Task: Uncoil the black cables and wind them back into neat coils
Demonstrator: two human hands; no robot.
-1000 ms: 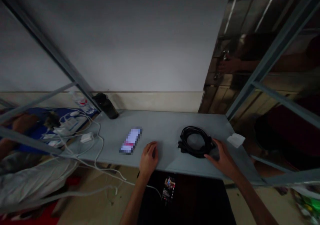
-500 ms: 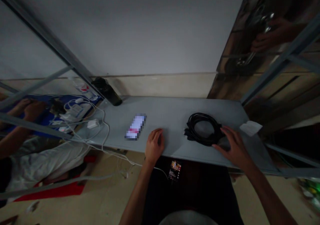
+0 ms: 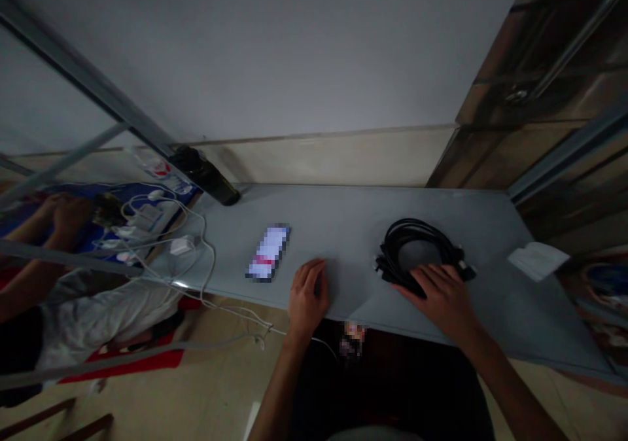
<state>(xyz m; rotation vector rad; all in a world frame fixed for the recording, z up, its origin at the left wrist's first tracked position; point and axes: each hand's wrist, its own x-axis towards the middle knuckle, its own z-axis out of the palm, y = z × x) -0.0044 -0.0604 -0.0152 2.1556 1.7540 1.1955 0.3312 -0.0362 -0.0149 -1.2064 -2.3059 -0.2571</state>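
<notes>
A coil of black cable [image 3: 424, 225] lies on the grey table, its connector ends showing at both sides. My right hand [image 3: 439, 297] covers the coil's near side, with fingers and thumb closed on the loops; the fingertips are partly hidden. My left hand [image 3: 308, 297] rests at the table's near edge, loosely curled with the fingers together, and nothing shows in it. To its left lies a phone [image 3: 269, 252] with a lit, blurred screen.
A dark bottle [image 3: 209, 176] stands at the back left. White cables and a charger [image 3: 181, 245] spread over the left end, beside another person's hands [image 3: 69, 218]. A white paper [image 3: 540, 260] lies at the right. Metal frame bars [image 3: 83, 61] cross the left side.
My right hand has moved from the coil's right side onto its near side and closed on it. The coil's connectors have spread to the right. The view has shifted; my left hand stays put.
</notes>
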